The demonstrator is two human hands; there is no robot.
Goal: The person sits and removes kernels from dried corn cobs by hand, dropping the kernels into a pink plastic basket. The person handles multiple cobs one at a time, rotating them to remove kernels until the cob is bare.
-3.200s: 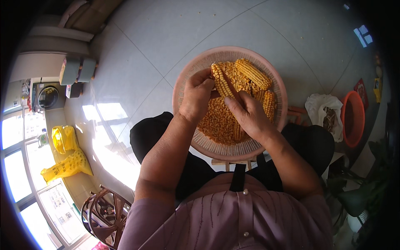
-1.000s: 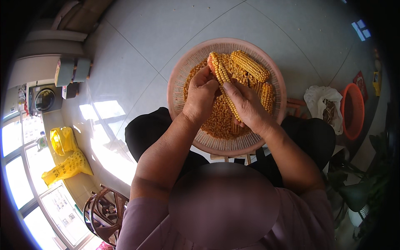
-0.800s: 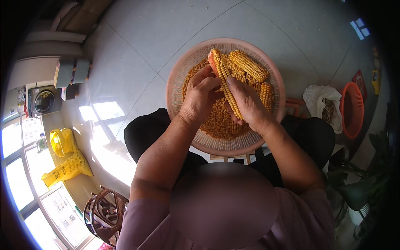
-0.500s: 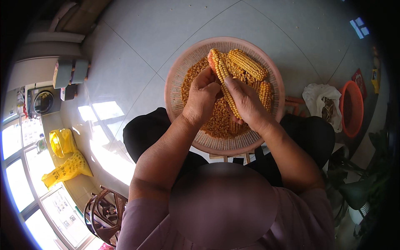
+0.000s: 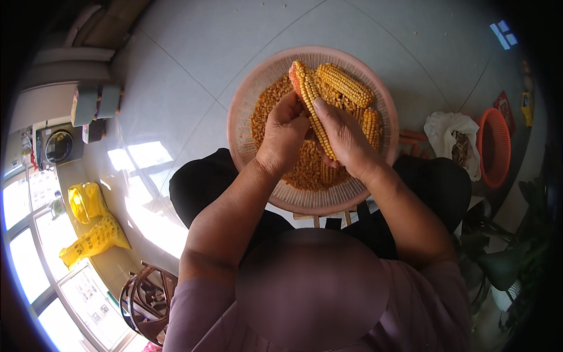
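Observation:
Over a pink round plastic basket (image 5: 238, 123) I hold a yellow corn cob (image 5: 309, 94) tilted, its far end up and to the left. Along its left side a strip of reddish bare core shows where kernels are gone. My right hand (image 5: 345, 136) wraps the cob from the right, thumb lying along the rows. Fingers curled, my left hand (image 5: 284, 134) presses on the cob's left side; its fingertips are partly hidden. Beneath them lie loose kernels (image 5: 267, 105). Whole cobs rest at the right inside the basket, one large corn cob (image 5: 346, 84) near the far rim.
Right of the basket are a white plastic bag (image 5: 441, 132) with brownish contents and an orange basket (image 5: 494, 146). Leafy plants (image 5: 498, 264) stand at lower right. To the left are yellow bags (image 5: 97, 237) and a brown wooden chair (image 5: 146, 305). Grey floor tiles (image 5: 193, 58) surround the basket.
The whole view has shifted slightly, so the basket appears a little higher and farther left. Both hands keep their hold on the same cob, with almost no change in grip.

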